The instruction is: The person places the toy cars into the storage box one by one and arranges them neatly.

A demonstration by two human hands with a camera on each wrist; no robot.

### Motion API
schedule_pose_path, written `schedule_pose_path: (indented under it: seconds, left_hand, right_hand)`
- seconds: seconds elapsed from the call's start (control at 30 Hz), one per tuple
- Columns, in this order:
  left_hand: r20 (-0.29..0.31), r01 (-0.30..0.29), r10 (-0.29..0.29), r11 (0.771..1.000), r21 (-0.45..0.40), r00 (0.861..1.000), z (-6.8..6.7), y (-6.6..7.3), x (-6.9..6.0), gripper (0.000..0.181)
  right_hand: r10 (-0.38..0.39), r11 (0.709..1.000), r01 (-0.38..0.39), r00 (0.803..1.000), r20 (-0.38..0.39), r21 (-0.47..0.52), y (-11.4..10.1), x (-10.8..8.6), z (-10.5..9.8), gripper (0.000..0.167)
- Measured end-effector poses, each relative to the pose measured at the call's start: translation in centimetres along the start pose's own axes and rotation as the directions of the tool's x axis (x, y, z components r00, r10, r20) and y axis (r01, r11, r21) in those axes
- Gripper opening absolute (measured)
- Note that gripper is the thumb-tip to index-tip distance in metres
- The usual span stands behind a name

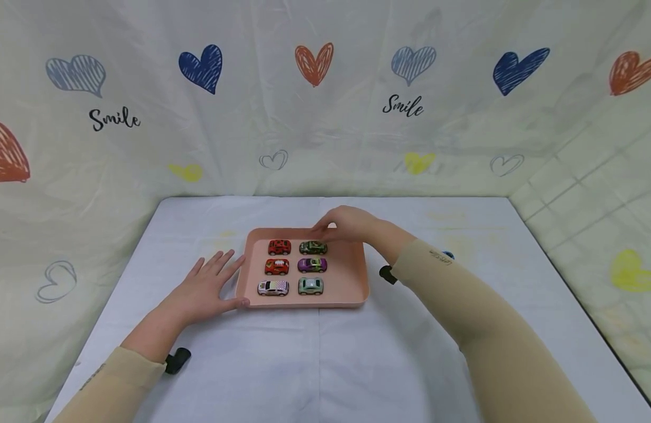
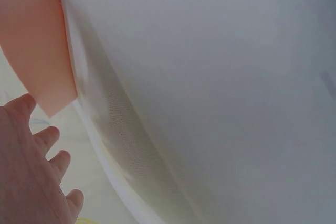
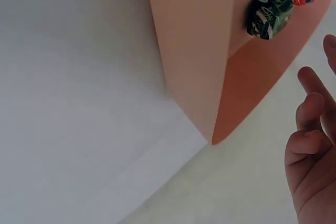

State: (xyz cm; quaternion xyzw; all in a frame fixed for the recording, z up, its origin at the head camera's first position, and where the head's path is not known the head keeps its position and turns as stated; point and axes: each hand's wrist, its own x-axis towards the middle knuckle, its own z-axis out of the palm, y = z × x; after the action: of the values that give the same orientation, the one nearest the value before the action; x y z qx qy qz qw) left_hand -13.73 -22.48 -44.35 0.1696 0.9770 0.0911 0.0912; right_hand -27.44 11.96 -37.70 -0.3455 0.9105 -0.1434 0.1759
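Note:
A pink tray (image 1: 346,276) lies on the white-covered table with several toy cars in two columns. The left column has a red car (image 1: 279,247), another red car (image 1: 277,267) and a white-and-pink car (image 1: 273,288). The other holds a green patterned car (image 1: 313,247), a purple car (image 1: 312,265) and a pale green car (image 1: 311,286). At the tray's left edge my left hand (image 1: 206,291) is spread, fingers apart. My right hand (image 1: 349,224) reaches over the far rim beside the green car; in the right wrist view its fingers (image 3: 310,109) bend loosely, holding nothing.
A small blue object (image 1: 449,255) shows past the right sleeve, mostly hidden. Black wrist cameras stick out near both cuffs. A pale curtain (image 1: 346,141) printed with hearts hangs behind the table (image 1: 283,364).

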Motion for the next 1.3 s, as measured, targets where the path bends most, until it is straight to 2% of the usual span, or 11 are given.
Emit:
schedule_pose_path:
  seconds: [0.17,0.53,0.93,1.3]
  left_hand:
    - [-0.005,-0.003,0.003,1.000,0.002,1.000,0.0,0.1,0.0,0.102]
    - [0.000,-0.003,0.003,1.000,0.004,1.000,0.0,-0.1,-0.1,0.102]
    - [-0.002,-0.004,0.004,1.000,0.006,1.000,0.0,-0.1,0.0,0.103]
    - [0.006,0.002,-0.002,1.000,0.021,1.000,0.1,-0.1,0.1,0.102]
  right_hand:
    - [0.042,0.999,-0.042,0.999,-0.028,-0.006,0.9,-1.4,-0.4,0.033]
    - [0.123,0.992,-0.123,0.992,-0.037,-0.004,4.0,-5.0,-0.9,0.032]
    - [0.197,0.980,-0.196,0.980,-0.020,0.044,7.4,-10.2,-0.3,0.038]
    - [0.241,0.970,-0.240,0.970,-0.026,0.037,11.2,-15.0,0.4,0.034]
